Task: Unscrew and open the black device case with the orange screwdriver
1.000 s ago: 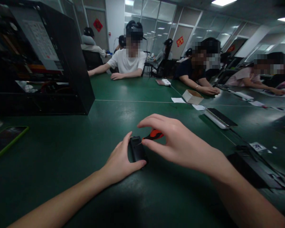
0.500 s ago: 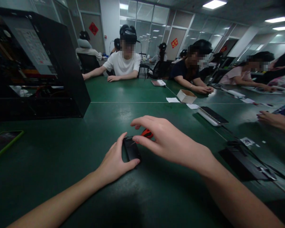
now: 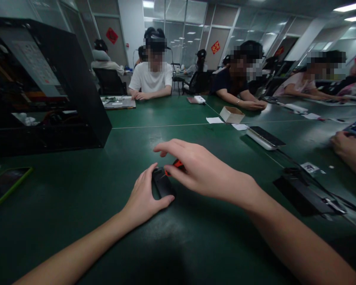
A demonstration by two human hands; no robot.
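Note:
A small black rectangular device (image 3: pixel 163 186) lies on the green table (image 3: pixel 77 221) in front of me. My left hand (image 3: pixel 144 200) grips it from the left, thumb and fingers wrapped round its sides. My right hand (image 3: pixel 201 172) reaches in from the right and pinches a small screwdriver with a red and black handle (image 3: pixel 175 164), its tip at the device's top end. Most of the screwdriver is hidden under my fingers.
A black open computer case (image 3: pixel 47 87) stands at the left. A phone in a green case (image 3: pixel 6 186) lies at the left edge. A white power strip with a phone (image 3: pixel 265 138), a small cardboard box (image 3: pixel 231 114) and black parts (image 3: pixel 305 194) lie right. Several people sit around the table.
The view has shifted a little; both hands and the device sit slightly further left and lower in view. My right hand has closed further over the screwdriver, hiding more of its handle.

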